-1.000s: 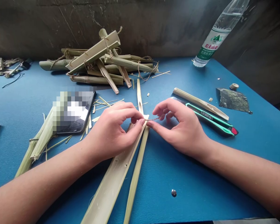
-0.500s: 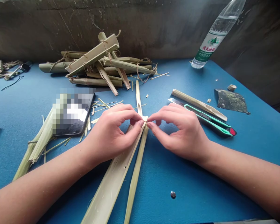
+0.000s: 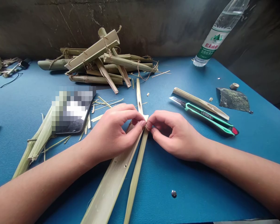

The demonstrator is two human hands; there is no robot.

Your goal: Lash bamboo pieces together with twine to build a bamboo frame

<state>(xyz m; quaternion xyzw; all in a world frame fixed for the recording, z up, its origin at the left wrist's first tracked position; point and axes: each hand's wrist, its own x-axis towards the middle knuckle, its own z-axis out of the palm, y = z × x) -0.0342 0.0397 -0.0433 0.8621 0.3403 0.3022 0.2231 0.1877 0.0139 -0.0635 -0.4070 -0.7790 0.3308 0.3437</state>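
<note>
We clench the split bamboo strips (image 3: 113,183) at the frame's centre in our left hand (image 3: 112,133) while our right hand (image 3: 176,135) pinches the twine wrap (image 3: 148,127) firmly, keeping its turns snug.

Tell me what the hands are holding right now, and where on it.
The left hand and right hand pinch split bamboo strips where they meet, at the twine wound round them.
</note>
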